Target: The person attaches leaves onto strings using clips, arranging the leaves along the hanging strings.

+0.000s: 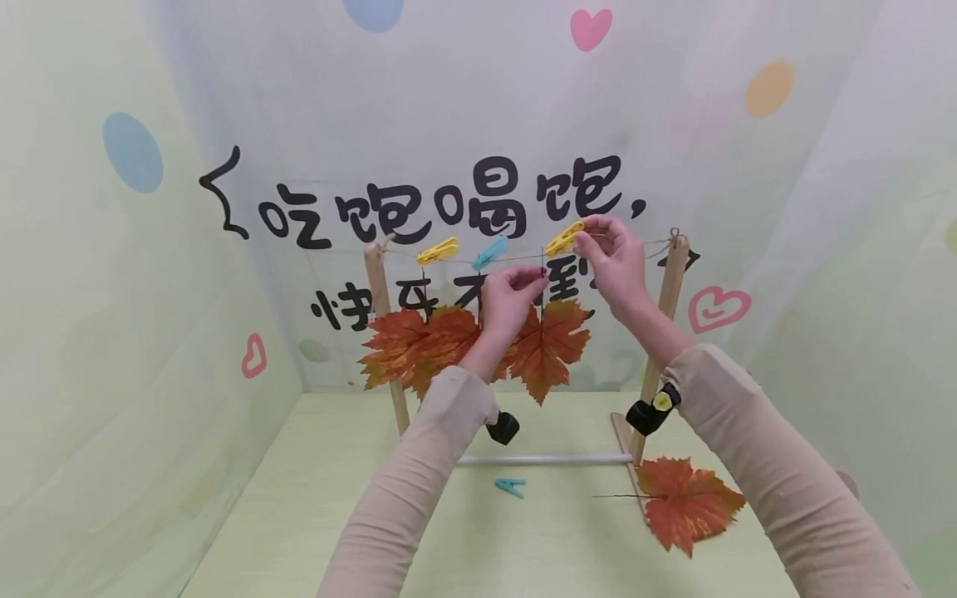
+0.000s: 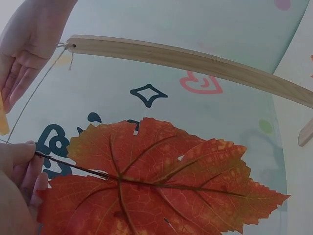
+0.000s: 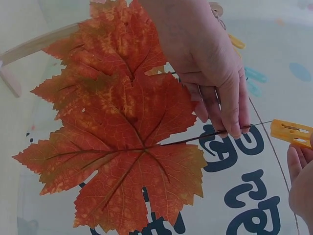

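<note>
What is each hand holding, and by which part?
The left hand pinches a red-orange leaf by its stem; the right hand holds a yellow clothespin by its upper end.

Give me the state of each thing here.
String: tied between posts
Left hand: pinching a leaf stem
Right hand: pinching right yellow clip
Right yellow clip: at string, grip on stem unclear
Left yellow clip: clipped on string
Upper blue clip: clipped on string
Lower blue clip: lying on table
Upper leaves: blades down
Lower leaf: lying on table
</note>
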Tool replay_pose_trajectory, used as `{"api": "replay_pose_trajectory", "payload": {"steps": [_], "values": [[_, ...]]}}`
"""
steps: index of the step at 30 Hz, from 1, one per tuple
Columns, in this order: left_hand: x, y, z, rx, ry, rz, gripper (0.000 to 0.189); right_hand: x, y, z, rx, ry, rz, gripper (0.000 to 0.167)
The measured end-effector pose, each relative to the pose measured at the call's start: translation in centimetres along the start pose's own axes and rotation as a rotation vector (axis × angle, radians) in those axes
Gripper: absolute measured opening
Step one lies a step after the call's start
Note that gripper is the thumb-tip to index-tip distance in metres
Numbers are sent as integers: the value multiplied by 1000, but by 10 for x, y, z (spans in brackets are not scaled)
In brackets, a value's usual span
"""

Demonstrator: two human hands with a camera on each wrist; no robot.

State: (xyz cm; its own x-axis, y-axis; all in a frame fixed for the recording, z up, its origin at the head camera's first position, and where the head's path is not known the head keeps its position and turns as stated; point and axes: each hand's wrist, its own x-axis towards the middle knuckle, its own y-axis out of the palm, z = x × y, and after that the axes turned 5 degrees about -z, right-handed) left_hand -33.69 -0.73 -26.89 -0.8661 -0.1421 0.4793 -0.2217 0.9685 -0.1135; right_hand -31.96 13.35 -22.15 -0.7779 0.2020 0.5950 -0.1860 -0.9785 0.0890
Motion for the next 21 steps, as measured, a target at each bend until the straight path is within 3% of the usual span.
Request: {"api": "replay_pose_trajectory", "payload": {"steps": [21], "values": [[6,0,6,-4,-14,-11,22,5,10,-7,1,67,19,16]]}}
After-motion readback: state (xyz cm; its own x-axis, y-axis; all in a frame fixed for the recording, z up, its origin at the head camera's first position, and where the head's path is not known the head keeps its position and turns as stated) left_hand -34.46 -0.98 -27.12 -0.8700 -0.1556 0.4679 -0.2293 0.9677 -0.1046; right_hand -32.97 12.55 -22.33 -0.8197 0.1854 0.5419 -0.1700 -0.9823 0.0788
